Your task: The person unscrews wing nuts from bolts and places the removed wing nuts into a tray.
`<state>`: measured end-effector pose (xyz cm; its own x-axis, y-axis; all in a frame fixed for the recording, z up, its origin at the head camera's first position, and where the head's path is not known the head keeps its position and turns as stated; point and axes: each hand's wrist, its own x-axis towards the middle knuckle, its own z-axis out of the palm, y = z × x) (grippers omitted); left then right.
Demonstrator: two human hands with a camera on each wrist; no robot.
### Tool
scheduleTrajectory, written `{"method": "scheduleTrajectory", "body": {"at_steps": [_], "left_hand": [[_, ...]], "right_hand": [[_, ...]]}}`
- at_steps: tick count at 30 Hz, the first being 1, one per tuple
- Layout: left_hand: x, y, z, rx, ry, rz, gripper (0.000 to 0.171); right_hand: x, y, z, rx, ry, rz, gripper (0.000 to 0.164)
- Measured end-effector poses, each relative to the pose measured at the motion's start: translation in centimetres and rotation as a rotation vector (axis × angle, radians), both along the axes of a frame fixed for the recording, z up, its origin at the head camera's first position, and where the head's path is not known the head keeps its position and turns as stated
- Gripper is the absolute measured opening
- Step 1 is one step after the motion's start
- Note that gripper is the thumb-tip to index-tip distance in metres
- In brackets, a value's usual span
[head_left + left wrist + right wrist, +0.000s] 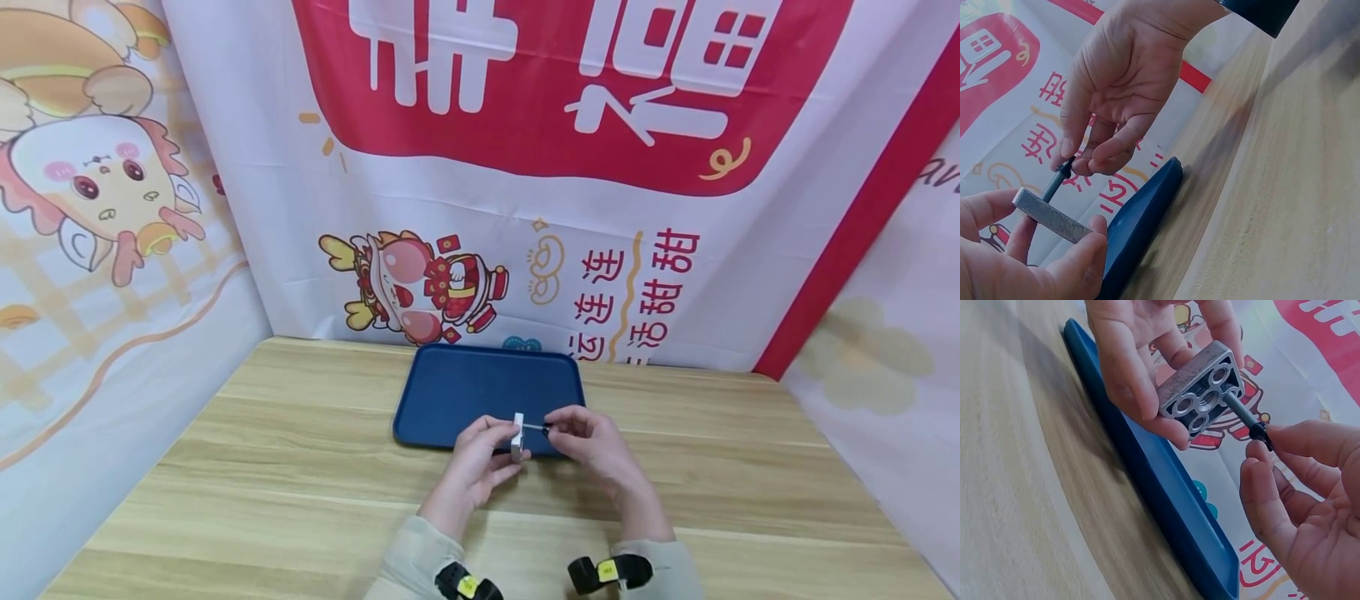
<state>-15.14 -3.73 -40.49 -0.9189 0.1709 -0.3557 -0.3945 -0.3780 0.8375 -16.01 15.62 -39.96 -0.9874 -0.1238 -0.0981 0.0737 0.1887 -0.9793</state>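
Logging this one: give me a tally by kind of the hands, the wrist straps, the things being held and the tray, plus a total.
Hands: 2 (left hand, right hand)
Black wrist straps: 2 (left strap, right strap)
Metal block with holes: 1
Threaded bolt with black head: 1
Blue tray: 1
Total: 7

Desk [300,433], pale wood grain; tray [487,383], blue, rectangular, on desk; rear cloth [262,217], white, printed with red panel [540,125] and cartoon figure [408,283]; left cloth [105,183], cartoon-printed.
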Motion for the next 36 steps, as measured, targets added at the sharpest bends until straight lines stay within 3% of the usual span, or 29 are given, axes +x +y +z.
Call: {"method": "scheduleTrajectory", "body": {"at_steps": [11,26,31,36], "left_hand": [[-0.1,-0.2,-0.2,0.006,-0.008,0.010,0.009],[-0.1,-0.4,-0.3,0.022,0.010,0.003,0.007],[0.0,-0.4,-0.2,0.020,0.013,0.002,0.008],[0.1,-0.3,-0.1,0.011,0.019,-0.006,0.010]], "right_hand": [[-0.1,-0.3,0.0,0.192,0.232,0.078,0.018],[-0.1,-1.6,0.3,0.393,0.370,0.043,0.021],[0.0,-1.5,0.3,0.363,0.331,0.033,0.016],[0.1,-1.2,0.5,0.280,0.263,-0.031,0.013]]}}
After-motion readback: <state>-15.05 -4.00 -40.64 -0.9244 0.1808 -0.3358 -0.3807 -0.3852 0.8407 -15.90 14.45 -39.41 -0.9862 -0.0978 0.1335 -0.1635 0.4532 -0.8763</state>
